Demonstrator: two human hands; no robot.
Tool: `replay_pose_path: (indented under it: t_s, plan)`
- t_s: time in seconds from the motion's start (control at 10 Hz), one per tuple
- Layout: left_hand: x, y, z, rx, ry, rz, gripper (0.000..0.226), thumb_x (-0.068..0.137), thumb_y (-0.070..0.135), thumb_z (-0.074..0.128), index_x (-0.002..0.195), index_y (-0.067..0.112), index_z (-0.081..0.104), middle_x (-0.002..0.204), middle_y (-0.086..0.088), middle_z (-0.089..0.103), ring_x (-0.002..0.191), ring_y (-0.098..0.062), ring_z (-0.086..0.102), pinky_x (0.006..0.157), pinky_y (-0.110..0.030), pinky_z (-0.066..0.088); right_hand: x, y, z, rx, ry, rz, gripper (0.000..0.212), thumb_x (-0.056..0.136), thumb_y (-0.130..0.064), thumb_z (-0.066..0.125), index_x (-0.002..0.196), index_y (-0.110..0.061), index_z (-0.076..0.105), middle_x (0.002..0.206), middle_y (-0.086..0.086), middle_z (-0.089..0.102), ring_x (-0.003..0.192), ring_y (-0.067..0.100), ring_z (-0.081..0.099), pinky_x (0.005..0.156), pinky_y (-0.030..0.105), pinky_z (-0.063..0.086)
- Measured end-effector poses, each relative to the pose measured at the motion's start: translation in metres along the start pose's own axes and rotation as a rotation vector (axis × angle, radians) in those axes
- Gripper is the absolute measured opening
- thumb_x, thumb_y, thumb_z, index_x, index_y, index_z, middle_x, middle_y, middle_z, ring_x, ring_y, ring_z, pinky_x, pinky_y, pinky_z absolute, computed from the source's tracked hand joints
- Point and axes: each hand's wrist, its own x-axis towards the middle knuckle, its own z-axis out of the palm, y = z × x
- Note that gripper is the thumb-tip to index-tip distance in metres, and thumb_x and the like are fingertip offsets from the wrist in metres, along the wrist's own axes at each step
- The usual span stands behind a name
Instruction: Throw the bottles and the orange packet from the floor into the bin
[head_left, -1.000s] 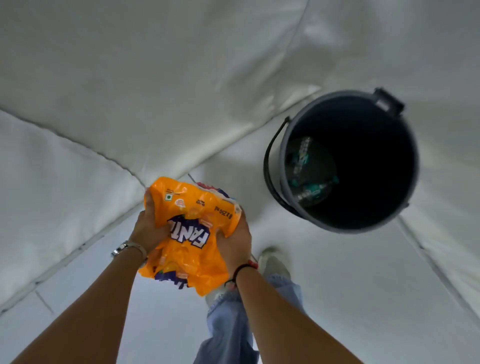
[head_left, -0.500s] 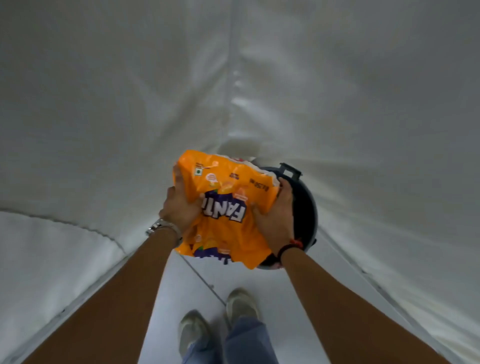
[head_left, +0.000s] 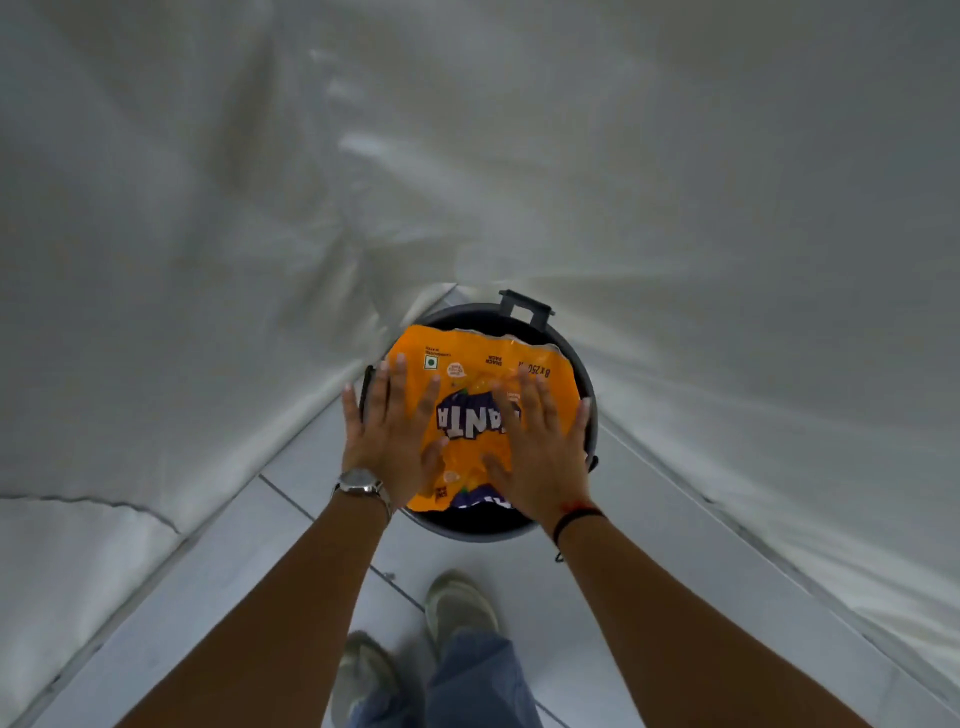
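**Orange packet at the bin mouth**

Crumpled orange plastic packet (head_left: 475, 410) lies across the mouth of the round dark plastic bin (head_left: 586, 384), logo inverted, long axis running near-to-far. Left hand (head_left: 388, 441) and right hand (head_left: 535, 447), fingers spread flat, press on it. White sheeting (head_left: 727, 234) flanks the tiled floor (head_left: 311, 525).

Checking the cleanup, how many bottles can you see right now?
0. The orange packet covers the bin mouth under both open hands, so bottles may be hidden beneath.
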Motion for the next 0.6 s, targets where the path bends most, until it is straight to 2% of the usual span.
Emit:
replay_pose_path:
  t_s: [0.1,0.2,0.3,0.4,0.6]
  plan:
    - [0.007,-0.002,0.02,0.199,-0.102,0.083,0.069,0.087,0.055,0.019,0.137,0.024,-0.017,0.152,-0.012,-0.016,0.139,-0.03,-0.018,0.102,-0.051,-0.021,0.005,-0.003,0.033,-0.079,-0.196,-0.012,0.073,0.088,-0.049,0.042,0.145,-0.025,0.002,0.157,0.009,-0.006,0.144,0.029,-0.008,0.109,0.065,-0.008]
    - [0.02,-0.006,0.04,0.327,-0.198,0.078,0.068,0.088,0.054,0.013,0.136,0.02,-0.02,0.152,-0.011,-0.016,0.138,-0.028,-0.02,0.1,-0.048,-0.025,0.02,0.0,0.062,-0.139,-0.31,0.08,0.072,0.091,-0.049,0.038,0.145,-0.022,0.0,0.157,0.012,-0.005,0.144,0.032,-0.009,0.11,0.062,-0.01]
    - [0.031,-0.009,0.055,0.411,-0.27,0.109,0.067,0.088,0.055,0.009,0.137,0.018,-0.019,0.153,-0.01,-0.015,0.138,-0.027,-0.021,0.098,-0.047,-0.027,0.036,0.0,0.079,-0.277,-0.433,0.073,0.073,0.092,-0.047,0.034,0.144,-0.02,-0.009,0.157,0.014,-0.007,0.143,0.034,-0.01,0.109,0.062,-0.012]
    - [0.034,-0.006,0.056,0.372,-0.213,0.132,0.067,0.089,0.055,0.011,0.137,0.019,-0.018,0.153,-0.009,-0.016,0.138,-0.026,-0.02,0.099,-0.046,-0.026,0.039,-0.004,0.081,-0.321,-0.467,0.099,0.072,0.093,-0.046,0.032,0.144,-0.018,-0.01,0.157,0.014,-0.006,0.143,0.033,-0.009,0.109,0.062,-0.013]
    - [0.019,-0.006,0.003,0.17,0.027,0.103,0.065,0.09,0.049,0.016,0.135,0.021,-0.022,0.153,-0.009,-0.016,0.14,-0.025,-0.016,0.101,-0.046,-0.023,0.015,-0.018,0.045,-0.203,-0.162,0.127,0.066,0.095,-0.046,0.027,0.144,-0.019,-0.008,0.157,0.011,-0.002,0.145,0.03,-0.005,0.112,0.058,-0.008]
